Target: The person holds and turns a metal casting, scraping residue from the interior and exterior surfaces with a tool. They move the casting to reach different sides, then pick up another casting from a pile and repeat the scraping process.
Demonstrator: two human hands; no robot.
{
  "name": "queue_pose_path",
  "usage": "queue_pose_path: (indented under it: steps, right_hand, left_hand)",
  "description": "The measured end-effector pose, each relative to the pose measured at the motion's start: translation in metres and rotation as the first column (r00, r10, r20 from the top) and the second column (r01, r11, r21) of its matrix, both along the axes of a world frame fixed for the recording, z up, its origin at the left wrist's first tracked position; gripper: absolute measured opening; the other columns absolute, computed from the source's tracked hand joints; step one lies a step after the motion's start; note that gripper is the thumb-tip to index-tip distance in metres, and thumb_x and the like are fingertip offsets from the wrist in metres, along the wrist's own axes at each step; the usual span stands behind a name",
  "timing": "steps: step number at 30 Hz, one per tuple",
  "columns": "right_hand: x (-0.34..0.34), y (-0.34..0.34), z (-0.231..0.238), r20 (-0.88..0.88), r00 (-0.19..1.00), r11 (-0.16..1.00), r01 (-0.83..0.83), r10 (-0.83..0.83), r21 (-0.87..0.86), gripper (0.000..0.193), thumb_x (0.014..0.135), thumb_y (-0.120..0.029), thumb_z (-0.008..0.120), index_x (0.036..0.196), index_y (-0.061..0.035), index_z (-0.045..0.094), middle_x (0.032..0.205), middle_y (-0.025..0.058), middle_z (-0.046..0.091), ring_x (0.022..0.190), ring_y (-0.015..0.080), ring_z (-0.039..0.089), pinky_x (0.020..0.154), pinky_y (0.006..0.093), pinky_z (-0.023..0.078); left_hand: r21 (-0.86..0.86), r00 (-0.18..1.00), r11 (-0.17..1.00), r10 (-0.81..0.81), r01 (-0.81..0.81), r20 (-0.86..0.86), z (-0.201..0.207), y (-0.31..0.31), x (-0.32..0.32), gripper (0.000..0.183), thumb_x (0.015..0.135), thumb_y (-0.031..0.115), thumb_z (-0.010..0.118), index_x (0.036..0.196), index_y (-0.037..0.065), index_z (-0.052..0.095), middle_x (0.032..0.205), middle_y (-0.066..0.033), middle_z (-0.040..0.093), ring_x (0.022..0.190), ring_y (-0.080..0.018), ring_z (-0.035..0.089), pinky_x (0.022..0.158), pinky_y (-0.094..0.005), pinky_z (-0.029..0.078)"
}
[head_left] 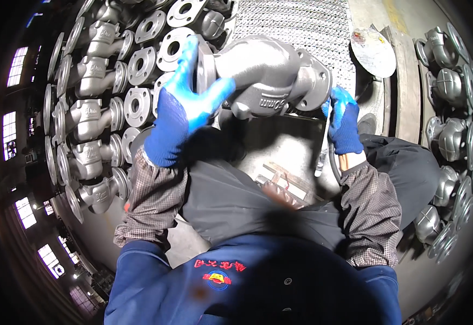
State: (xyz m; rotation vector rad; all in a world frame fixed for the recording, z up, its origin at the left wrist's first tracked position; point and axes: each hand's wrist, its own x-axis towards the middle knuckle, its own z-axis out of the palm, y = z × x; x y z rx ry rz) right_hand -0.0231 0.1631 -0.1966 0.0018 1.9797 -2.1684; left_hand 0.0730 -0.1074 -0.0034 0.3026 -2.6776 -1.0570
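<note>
Because the grey casting (269, 70) has a flange at each end, we have a hand at either side of it, probably to share its weight and stop it rolling. It lies crosswise in front of us, just this side of the ribbed metal surface (296, 21); we cannot tell what bears it from below. Our left hand (181, 103) has its fingers spread wide, with the rim of the left flange (204, 70) between them and the thumb. Our right hand (346, 120) is curled beside the right flange (319, 81), near a slim pale rod (321, 151) and a dark hose (333, 165); we cannot tell whether its fingers grip any of these. The other castings stand in rows on both flanks, it seems so that they pack tightly within reach.

Counting, we have one casting between our hands, five clear ones in the left outer column (90, 116), with more beyond, and at least five on the right (449, 138). We see one pale disc (374, 53).
</note>
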Motion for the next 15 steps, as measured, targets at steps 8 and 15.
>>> queue_pose_path:
  steps: [8,15]
  right_hand:
    - [0.013,-0.017,0.059,0.319,0.948,0.983,0.073,-0.016,-0.167,0.024,0.095,-0.015,0.05,0.111,-0.0021,0.063,0.079,-0.0027,0.055,0.063,0.0035,0.048,0.054,0.0168,0.042]
    - [0.011,-0.015,0.05,0.305,0.952,0.974,0.075,-0.007,-0.212,0.029,0.096,-0.019,0.051,0.117,-0.0018,0.061,0.076,-0.002,0.057,0.058,0.0034,0.049,0.05,0.0163,0.042]
  left_hand:
    - [-0.1,0.965,0.988,-0.141,0.121,-0.222,-0.006,-0.035,0.015,0.049,0.09,0.03,0.063,0.121,-0.006,0.055,0.104,-0.0079,0.063,0.093,-0.0127,0.058,0.085,-0.0238,0.045]
    - [0.122,0.98,0.985,-0.101,0.123,-0.171,-0.019,-0.047,0.021,0.039,0.089,0.008,0.054,0.126,-0.001,0.052,0.115,-0.0176,0.06,0.104,-0.0295,0.06,0.093,-0.0334,0.045]
